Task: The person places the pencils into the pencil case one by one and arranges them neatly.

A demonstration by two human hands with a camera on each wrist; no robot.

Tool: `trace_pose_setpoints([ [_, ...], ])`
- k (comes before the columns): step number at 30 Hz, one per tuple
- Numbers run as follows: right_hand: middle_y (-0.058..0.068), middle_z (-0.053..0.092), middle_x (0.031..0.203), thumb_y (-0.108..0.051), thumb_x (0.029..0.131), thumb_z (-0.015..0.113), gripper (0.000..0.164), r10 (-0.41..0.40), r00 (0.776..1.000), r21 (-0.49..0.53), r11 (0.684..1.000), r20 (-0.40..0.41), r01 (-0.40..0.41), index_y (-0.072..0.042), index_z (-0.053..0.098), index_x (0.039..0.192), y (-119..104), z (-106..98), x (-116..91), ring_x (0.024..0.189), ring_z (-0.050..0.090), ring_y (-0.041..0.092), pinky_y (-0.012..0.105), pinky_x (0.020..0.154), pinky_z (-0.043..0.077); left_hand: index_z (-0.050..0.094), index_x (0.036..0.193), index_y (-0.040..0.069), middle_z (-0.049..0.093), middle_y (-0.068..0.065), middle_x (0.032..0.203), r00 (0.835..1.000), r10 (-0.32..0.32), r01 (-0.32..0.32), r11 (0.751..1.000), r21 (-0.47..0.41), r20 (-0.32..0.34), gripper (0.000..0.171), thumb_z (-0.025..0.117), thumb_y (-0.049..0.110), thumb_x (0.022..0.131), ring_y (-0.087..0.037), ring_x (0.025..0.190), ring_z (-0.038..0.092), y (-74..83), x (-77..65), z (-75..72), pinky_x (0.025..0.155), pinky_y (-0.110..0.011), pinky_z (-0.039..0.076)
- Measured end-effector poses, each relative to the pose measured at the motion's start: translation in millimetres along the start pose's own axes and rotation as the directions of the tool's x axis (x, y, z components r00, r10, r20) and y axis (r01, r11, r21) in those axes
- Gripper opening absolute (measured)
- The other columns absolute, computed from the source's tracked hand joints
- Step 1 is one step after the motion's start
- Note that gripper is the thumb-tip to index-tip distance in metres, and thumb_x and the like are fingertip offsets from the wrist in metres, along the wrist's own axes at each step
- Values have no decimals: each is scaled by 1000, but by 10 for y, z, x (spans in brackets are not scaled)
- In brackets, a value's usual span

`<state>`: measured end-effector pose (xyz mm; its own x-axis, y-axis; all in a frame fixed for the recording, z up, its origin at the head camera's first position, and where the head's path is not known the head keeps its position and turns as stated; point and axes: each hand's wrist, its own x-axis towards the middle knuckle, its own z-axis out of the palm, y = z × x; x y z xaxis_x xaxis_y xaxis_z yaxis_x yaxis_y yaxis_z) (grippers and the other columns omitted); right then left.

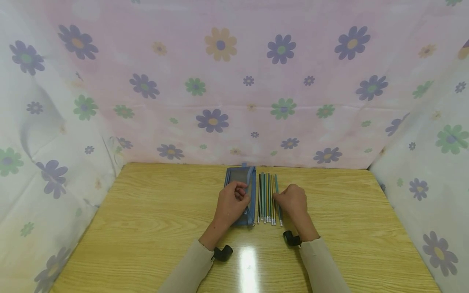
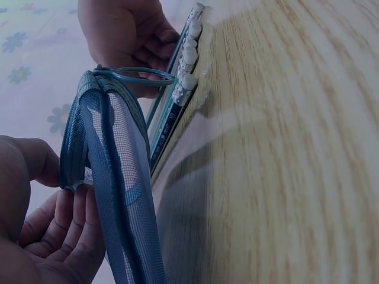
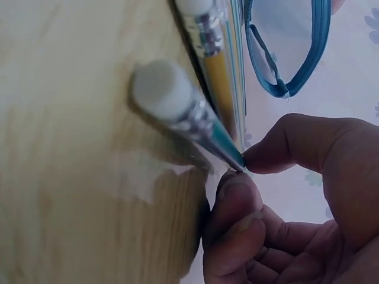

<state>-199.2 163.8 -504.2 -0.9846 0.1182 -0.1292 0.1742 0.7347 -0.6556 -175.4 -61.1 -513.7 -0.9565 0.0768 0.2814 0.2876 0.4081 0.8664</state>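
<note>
A blue mesh zip pencil case point(image 1: 239, 174) lies upright along the middle of the table, its zipped edge point(image 2: 121, 177) standing open in the left wrist view. My left hand point(image 1: 231, 203) pinches the top side of its opening between thumb and fingers. Just right of the case, several pencils point(image 1: 266, 195) lie side by side, white eraser ends toward me. At the right end of this row, my right hand point(image 1: 294, 199) pinches a teal pencil point(image 3: 222, 142) between thumb and index finger. This pencil is slightly tilted away from the row, its eraser point(image 3: 160, 89) close over the table.
The wood-grain table point(image 1: 146, 228) meets a flower-printed cloth point(image 1: 242, 93) at the back, with more cloth on both sides. Black wrist cameras point(image 1: 223, 253) sit by both cuffs. A small ring point(image 2: 142, 76) hangs at the case's zip end.
</note>
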Motion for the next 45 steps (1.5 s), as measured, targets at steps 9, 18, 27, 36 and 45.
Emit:
trace_pose_setpoints([
  [9,-2,49,45,-29,90,78,46,29,1000,-23,999,4,-29,-10,64,51,-45,-34,-24,40,40,12,26,39,30,72,117,1,67,-1,90,1000,-4,4,1000,-3,1,23,72,4,94,-12,75,66,2,-2,-2,69,-27,58],
  [18,-3,50,45,-31,92,78,45,1,1000,-6,1000,1,-1,-10,66,53,-80,-63,-47,41,42,13,26,40,32,72,117,1,67,-1,90,1000,-6,6,1000,-4,0,23,72,4,94,-12,76,66,0,-3,-5,69,-27,59],
  [27,-1,57,47,-27,92,77,39,-40,999,49,998,-2,40,-3,74,62,-124,-85,-79,43,47,13,27,44,36,72,118,1,67,-1,90,1000,-13,13,1000,-11,6,23,71,4,95,-12,76,66,10,2,-11,70,-27,59],
  [36,6,65,52,-19,91,74,31,-100,995,145,984,-2,99,0,77,67,-173,-79,-105,43,53,15,27,46,37,72,117,1,67,-1,90,1000,-10,10,1000,-11,0,23,72,3,94,-12,75,66,4,3,-14,70,-27,59],
  [45,8,73,66,-18,89,76,22,-83,997,172,982,5,81,0,81,78,-198,-29,-95,56,66,17,28,50,48,72,116,-2,68,-2,89,1000,15,-15,1000,-4,-6,24,72,2,93,-12,75,66,1,11,-20,68,-26,59],
])
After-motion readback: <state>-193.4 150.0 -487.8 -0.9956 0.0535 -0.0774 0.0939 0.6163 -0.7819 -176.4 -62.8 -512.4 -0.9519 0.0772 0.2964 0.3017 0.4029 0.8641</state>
